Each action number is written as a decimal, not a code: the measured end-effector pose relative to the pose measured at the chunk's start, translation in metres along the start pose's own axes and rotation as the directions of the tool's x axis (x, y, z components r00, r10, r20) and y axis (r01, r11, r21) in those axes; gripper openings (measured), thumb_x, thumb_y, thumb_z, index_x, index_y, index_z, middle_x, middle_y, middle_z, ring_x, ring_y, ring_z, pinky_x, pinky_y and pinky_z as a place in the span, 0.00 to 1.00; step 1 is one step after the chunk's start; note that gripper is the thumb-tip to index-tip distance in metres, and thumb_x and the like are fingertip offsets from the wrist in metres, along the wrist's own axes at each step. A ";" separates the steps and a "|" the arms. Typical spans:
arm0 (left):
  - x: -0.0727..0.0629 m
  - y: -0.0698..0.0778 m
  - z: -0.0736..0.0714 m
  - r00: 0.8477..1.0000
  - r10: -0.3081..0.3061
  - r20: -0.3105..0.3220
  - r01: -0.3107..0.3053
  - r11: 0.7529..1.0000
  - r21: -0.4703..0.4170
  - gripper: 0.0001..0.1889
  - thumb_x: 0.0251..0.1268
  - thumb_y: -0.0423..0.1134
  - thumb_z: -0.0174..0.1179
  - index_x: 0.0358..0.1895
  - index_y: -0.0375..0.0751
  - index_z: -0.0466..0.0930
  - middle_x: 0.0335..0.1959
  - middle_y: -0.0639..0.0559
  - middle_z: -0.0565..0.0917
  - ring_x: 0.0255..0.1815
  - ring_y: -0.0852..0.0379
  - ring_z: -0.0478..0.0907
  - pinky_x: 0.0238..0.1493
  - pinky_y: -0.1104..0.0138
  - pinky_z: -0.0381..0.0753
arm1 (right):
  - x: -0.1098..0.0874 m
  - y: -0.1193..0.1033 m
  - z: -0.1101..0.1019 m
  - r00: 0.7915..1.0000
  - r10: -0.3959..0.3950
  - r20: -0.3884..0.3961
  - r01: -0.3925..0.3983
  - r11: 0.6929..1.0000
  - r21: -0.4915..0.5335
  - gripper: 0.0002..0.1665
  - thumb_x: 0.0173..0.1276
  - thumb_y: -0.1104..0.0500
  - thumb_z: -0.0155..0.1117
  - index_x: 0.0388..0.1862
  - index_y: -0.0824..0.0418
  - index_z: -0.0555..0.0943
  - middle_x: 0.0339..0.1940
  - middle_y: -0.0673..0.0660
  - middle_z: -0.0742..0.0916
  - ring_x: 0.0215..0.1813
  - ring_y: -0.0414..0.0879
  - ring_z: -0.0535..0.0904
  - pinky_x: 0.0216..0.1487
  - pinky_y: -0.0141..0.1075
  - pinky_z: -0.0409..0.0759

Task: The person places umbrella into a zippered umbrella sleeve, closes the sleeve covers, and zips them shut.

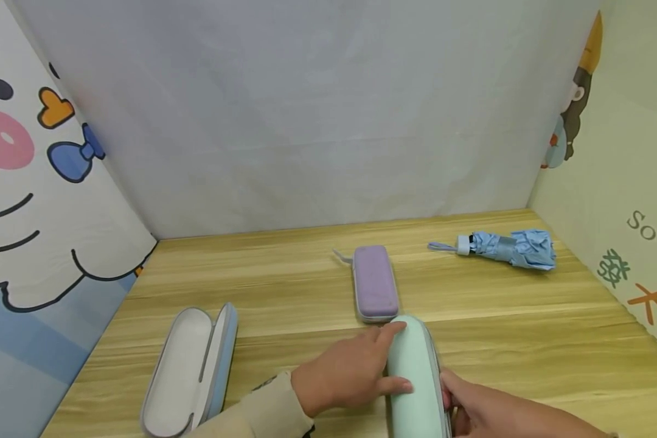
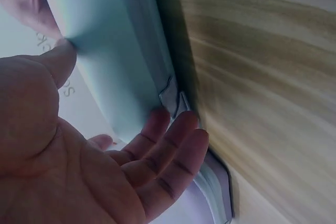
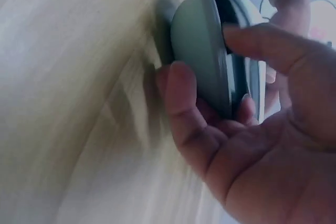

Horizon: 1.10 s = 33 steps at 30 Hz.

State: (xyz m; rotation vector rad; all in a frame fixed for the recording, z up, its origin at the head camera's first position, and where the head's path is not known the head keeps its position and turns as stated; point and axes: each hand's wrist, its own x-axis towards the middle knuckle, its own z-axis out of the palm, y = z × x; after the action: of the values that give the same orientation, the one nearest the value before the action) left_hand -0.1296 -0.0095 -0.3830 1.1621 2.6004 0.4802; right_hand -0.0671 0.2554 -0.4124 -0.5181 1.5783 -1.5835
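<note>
A mint-green glasses case [image 1: 414, 377] lies at the front of the table, its far end close to a purple zipped case [image 1: 375, 281]. My left hand [image 1: 350, 372] holds its left side, with the thumb on the lid and the fingers near a small tab at the edge in the left wrist view. At the right side, my right hand [image 3: 262, 114] grips the rim; the thumb is in a gap between the lid and the base. That gap looks dark inside, and the contents are hidden. The near end falls outside the head view.
At the left stands a blue case [image 1: 227, 359] with its lid up and a pale lining showing. A folded light-blue umbrella [image 1: 511, 248] lies at the back right, its strap pointing left. Cloth walls [image 1: 328, 121] close off the wooden table's back and sides.
</note>
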 end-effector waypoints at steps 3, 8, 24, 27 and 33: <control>0.001 0.002 0.003 1.000 -0.018 -0.004 0.018 1.000 -0.001 0.46 0.71 0.67 0.58 0.80 0.42 0.54 0.67 0.41 0.74 0.55 0.53 0.80 0.56 0.62 0.80 | -0.002 0.001 -0.003 1.000 0.000 -0.028 -0.001 0.999 -0.035 0.14 0.81 0.68 0.48 0.57 0.70 0.56 0.50 0.62 0.79 0.50 0.52 0.81 0.49 0.35 0.80; 0.005 0.006 0.007 0.996 -0.093 0.008 0.093 0.995 -0.029 0.50 0.68 0.71 0.57 0.81 0.42 0.53 0.65 0.42 0.77 0.47 0.54 0.82 0.48 0.62 0.82 | 0.004 0.002 0.003 0.968 0.093 -0.233 -0.101 0.995 -0.023 0.11 0.85 0.59 0.43 0.50 0.64 0.55 0.38 0.63 0.82 0.38 0.55 0.83 0.34 0.38 0.80; 0.016 0.010 0.021 0.957 -0.285 0.049 0.271 0.825 -0.496 0.66 0.57 0.64 0.74 0.83 0.33 0.37 0.49 0.35 0.84 0.42 0.57 0.82 0.46 0.62 0.81 | 0.013 0.001 -0.005 0.908 0.135 -0.398 -0.152 0.988 -0.012 0.45 0.84 0.48 0.54 0.79 0.77 0.48 0.52 0.63 0.86 0.44 0.60 0.86 0.29 0.52 0.86; 0.018 0.010 0.023 0.952 -0.302 0.044 0.279 0.800 -0.531 0.66 0.56 0.63 0.75 0.82 0.33 0.38 0.52 0.34 0.83 0.45 0.53 0.83 0.48 0.59 0.81 | 0.013 0.004 -0.006 0.919 0.125 -0.375 -0.127 0.992 0.019 0.43 0.85 0.49 0.52 0.80 0.75 0.49 0.53 0.63 0.85 0.45 0.60 0.86 0.30 0.52 0.86; 0.018 0.013 0.027 0.948 -0.318 -0.002 0.264 0.791 -0.552 0.66 0.54 0.64 0.76 0.83 0.39 0.38 0.48 0.35 0.84 0.43 0.53 0.83 0.47 0.58 0.81 | 0.014 0.001 0.000 0.907 0.140 -0.397 -0.126 0.990 0.062 0.43 0.85 0.48 0.52 0.81 0.73 0.49 0.52 0.62 0.84 0.43 0.60 0.86 0.31 0.51 0.86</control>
State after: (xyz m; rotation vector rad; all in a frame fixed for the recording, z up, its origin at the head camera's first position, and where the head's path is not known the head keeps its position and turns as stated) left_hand -0.1230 0.0173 -0.4044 0.5435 2.3957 1.1347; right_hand -0.0752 0.2446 -0.4170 -0.0591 1.8383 -1.6812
